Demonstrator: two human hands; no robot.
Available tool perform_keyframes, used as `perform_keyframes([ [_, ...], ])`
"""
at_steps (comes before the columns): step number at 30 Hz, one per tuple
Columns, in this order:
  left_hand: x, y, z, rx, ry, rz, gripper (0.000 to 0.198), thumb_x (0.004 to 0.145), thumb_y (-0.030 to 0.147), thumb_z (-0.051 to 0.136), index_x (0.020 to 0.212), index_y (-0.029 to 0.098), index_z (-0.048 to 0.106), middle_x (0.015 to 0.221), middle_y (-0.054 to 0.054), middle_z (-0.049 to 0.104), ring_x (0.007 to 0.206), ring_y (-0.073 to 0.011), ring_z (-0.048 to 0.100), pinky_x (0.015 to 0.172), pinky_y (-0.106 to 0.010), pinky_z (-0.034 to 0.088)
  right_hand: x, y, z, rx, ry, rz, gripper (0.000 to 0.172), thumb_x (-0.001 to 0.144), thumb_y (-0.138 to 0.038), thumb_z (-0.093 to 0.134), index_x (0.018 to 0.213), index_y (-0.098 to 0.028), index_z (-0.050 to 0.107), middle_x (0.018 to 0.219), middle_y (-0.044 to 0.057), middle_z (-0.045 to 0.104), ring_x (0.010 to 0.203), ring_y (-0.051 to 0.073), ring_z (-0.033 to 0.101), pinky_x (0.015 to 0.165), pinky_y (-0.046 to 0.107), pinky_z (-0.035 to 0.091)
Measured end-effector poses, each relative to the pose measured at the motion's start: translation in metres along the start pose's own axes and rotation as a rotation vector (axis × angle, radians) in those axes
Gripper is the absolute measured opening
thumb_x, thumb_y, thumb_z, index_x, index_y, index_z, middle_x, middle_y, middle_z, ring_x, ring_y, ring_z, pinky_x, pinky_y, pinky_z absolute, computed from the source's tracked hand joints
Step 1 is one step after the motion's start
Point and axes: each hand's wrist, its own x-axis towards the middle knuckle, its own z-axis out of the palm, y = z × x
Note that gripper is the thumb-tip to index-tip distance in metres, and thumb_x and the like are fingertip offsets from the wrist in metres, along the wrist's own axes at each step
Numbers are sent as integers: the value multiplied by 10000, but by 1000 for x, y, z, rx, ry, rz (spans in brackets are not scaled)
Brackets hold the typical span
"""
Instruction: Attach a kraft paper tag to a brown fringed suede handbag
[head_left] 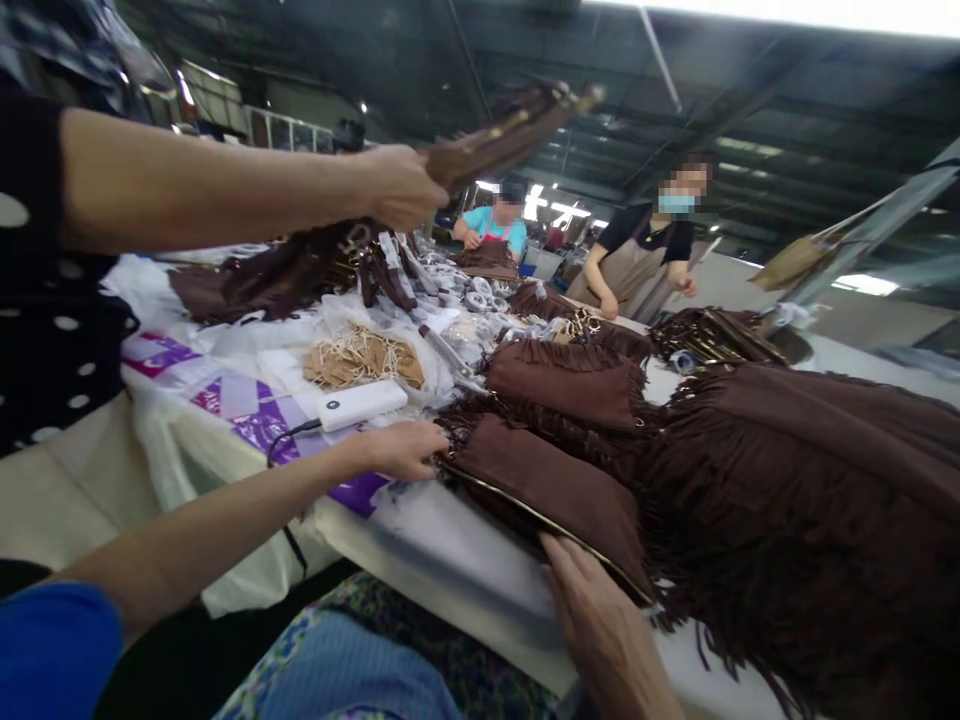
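Note:
A brown suede fringed bag (555, 490) with a gold zip edge lies on the white table edge in front of me. My left hand (405, 450) is closed on the bag's left corner, fingers curled around the zip end. My right hand (600, 620) lies against the bag's near edge, its fingers stretched flat along the zip. A second brown fringed bag (562, 385) lies just behind the first one.
A heap of brown fringed bags (810, 480) fills the right. A co-worker's arm at upper left lifts another brown bag (502, 140). A white power bank (360, 405), paper tags (360, 358) and plastic wrapping lie to the left. Two people work at the far end.

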Motion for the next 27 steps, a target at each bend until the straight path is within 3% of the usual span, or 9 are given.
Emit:
perform_keyframes([
  [2, -5, 6, 4, -55, 46, -26, 171, 755, 148, 532, 875, 149, 653, 904, -71, 657, 866, -210, 576, 770, -269, 414, -2, -16, -8, 200, 8, 8, 320, 953, -204, 356, 1123, -191, 627, 1079, 95, 713, 945, 209, 691, 774, 269, 550],
  [5, -9, 22, -1, -304, 57, 3, 180, 831, 196, 479, 838, 153, 654, 815, -32, 654, 779, -172, 578, 712, -236, 405, 10, -50, -22, 536, -29, 178, 270, 953, -245, 401, 1129, -193, 599, 1022, 80, 720, 911, 187, 691, 788, 259, 538],
  [9, -15, 36, -7, -620, -54, -25, 343, 897, 399, 456, 759, 142, 637, 664, -1, 589, 594, -130, 518, 554, -208, 377, 49, -98, -31, 991, -52, 431, 306, 904, -349, 517, 1155, -175, 523, 1006, 86, 702, 850, 182, 688, 744, 265, 536],
  [11, -18, 37, -5, -747, -123, -42, 380, 895, 450, 456, 800, 137, 649, 669, -3, 585, 554, -123, 500, 510, -204, 374, 69, -115, -28, 1077, -13, 495, 355, 844, -384, 611, 1115, -185, 497, 973, 76, 697, 842, 198, 683, 715, 271, 531],
  [14, -23, 33, -2, -856, -134, 17, 325, 877, 423, 503, 879, 147, 676, 778, -20, 638, 664, -145, 555, 577, -203, 426, 88, -130, -18, 949, 82, 570, 442, 725, -356, 734, 1043, -198, 473, 901, 54, 685, 829, 243, 672, 700, 307, 513],
  [17, -26, 30, 0, -869, -102, 77, 273, 877, 354, 500, 950, 165, 682, 843, -27, 664, 756, -163, 586, 659, -213, 454, 96, -134, -12, 794, 134, 583, 321, 779, -231, 643, 1037, -202, 454, 878, 50, 687, 846, 265, 676, 699, 318, 495],
  [19, -28, 31, 3, -806, -48, 77, 271, 882, 306, 462, 994, 168, 666, 827, -30, 661, 726, -155, 584, 648, -216, 452, 97, -134, -10, 696, 81, 564, 236, 838, -162, 527, 1059, -194, 452, 867, 64, 703, 834, 272, 692, 666, 314, 485],
  [23, -34, 46, 15, -536, 234, -8, 247, 783, 138, 459, 976, 169, 610, 775, -11, 632, 666, -134, 546, 615, -218, 397, 93, -132, -5, 447, -67, 564, 198, 916, -186, 416, 1111, -174, 451, 843, 105, 728, 748, 285, 716, 545, 302, 450],
  [27, -34, 52, 26, -378, 354, -146, 204, 718, 86, 467, 857, 187, 577, 740, -2, 623, 660, -140, 541, 581, -227, 344, 73, -95, 7, 267, -125, 565, 221, 965, -296, 316, 1038, -200, 502, 695, 87, 704, 607, 272, 700, 476, 314, 440],
])
